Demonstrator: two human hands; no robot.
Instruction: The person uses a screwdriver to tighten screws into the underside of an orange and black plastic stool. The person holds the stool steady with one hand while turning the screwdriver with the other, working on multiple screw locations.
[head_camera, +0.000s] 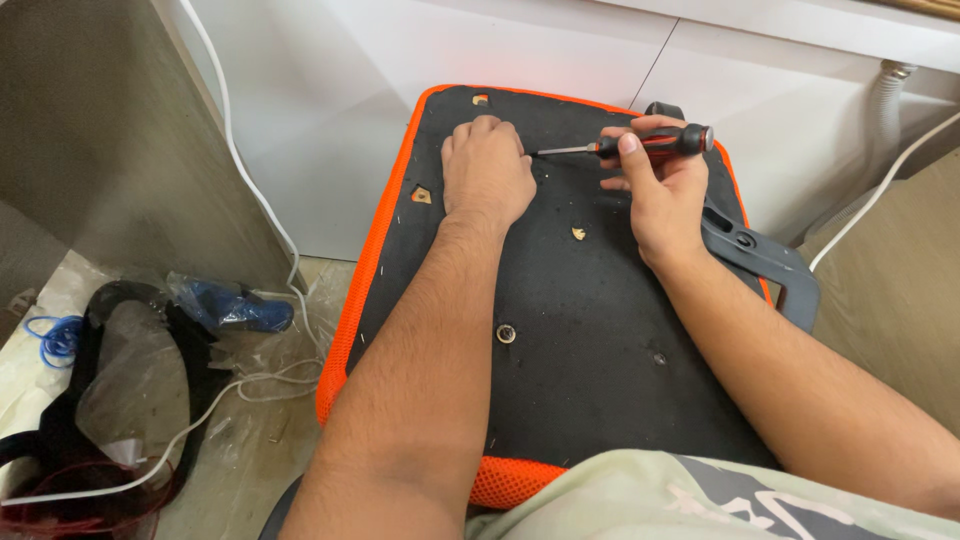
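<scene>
An upturned chair seat (590, 330) lies in front of me, its black underside edged in orange mesh. My left hand (486, 170) rests as a loose fist on the far part of the underside. My right hand (660, 185) grips a screwdriver (650, 142) with a red and black handle, held level, its thin shaft pointing left with the tip next to my left hand. A round metal screw hole (506, 333) shows mid-seat, and several small torn openings (421, 194) dot the fabric.
A grey plastic armrest bracket (760, 265) sticks out at the seat's right edge. Crumpled clear plastic bags (140, 370), a blue part (245, 310), black parts and white cable (255, 385) lie on the floor at left. White panels stand behind; a grey hose (880, 110) runs at right.
</scene>
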